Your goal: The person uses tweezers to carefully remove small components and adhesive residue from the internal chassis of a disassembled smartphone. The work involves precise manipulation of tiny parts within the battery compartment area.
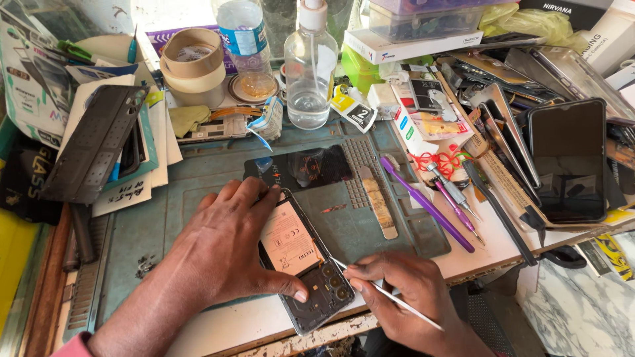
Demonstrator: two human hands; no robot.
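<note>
Hands at work near the bench's front edge. My left hand [221, 248] lies flat, fingers spread, pressing down an opened smartphone [305, 264] with its back cover off and battery [289, 239] exposed. My right hand [403, 291] pinches thin metal tweezers [390, 295], tip touching the phone's camera end. Purple pry tools [430, 201] lie just right, on the grey repair mat [198, 192].

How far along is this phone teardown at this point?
Done: the back cover is off and lies on the mat, and the battery is exposed. In hand: the left hand steadies the opened phone while the right hand works thin tweezers near the camera module. Left: battery and boards still sit in the frame.
</note>
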